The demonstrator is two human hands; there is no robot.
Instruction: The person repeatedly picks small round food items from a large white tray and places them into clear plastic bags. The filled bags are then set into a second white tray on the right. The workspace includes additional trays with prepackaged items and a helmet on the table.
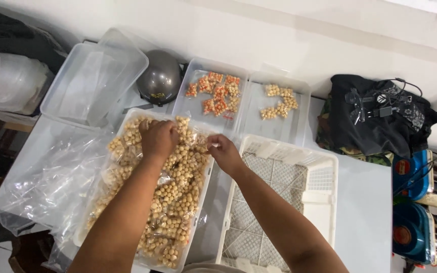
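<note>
A person's left hand [159,139] presses down, fingers curled, into a heap of small clear packets of round tan snack balls [170,192], while the right hand [223,151] pinches the edge of one packet at the right rim of the same white tray [204,194]. Both hands are closed on the packets, held a little apart from each other, forearms reaching in from the bottom of the frame, knuckles up. The packets look light and slippery, their thin film soft and crinkly, the contents probably brittle if squeezed; the sealed top edge or a corner appears the safest place to grip. The tray sits on a white worktop [365,202], touching an empty white slatted crate [279,202] on its right. Behind lie two clear trays, one with orange-and-tan packets [216,93], one with a few tan packets [279,103]. A loose clear plastic bag [46,177] spills to the left, near stacked clear tubs [92,81] and a dark helmet [160,76]. A black bag [380,114] rests at right.
</note>
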